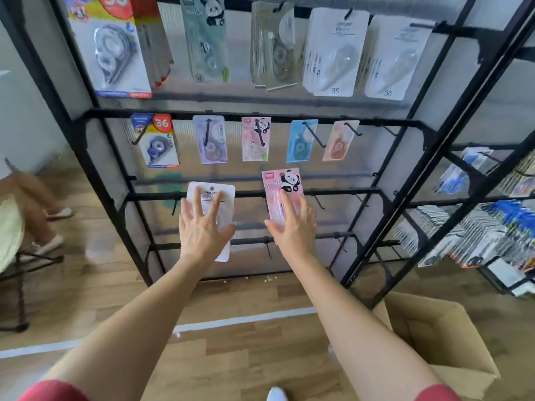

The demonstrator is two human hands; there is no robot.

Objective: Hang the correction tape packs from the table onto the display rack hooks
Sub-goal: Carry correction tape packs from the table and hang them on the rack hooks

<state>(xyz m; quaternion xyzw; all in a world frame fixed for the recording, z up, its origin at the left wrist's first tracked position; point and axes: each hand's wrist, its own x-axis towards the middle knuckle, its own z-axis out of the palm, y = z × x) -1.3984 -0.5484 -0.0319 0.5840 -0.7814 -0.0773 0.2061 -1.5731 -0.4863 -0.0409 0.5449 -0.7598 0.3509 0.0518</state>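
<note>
- The white correction tape pack (224, 191) stands upright against the display rack (86, 140). Its long axis is close to vertical, the hang-hole end is up and the printed front faces the person. Its top sits just above the rack's third rail (252, 194).
- The left hand (202, 230) lies on that pack's front with straight, spread fingers. Whether the thumb reaches behind the card I cannot tell.
- The pink panda correction tape pack (285, 180) is to the right on the same rail. It is also upright with the panda end up, and its top is slightly higher than the white pack's.
- The right hand (293, 227) covers its lower half, fingers extended flat and thumb out by the bottom edge.
- Bare hooks (318, 201) jut from the third rail right of the pink pack.
- One rail up the rack hang five single packs: a blue "36" pack (157, 140), a lilac pack (210, 143), a pink pack (256, 138), a blue pack (301, 140) and a peach pack (338, 140).
- An open cardboard box (434, 328) sits on the floor at the rack's right foot.
- Right of the rack, a second rack (477, 235) holds stacked packs.
- Left of the rack are a seated person's legs (37, 198).
</note>
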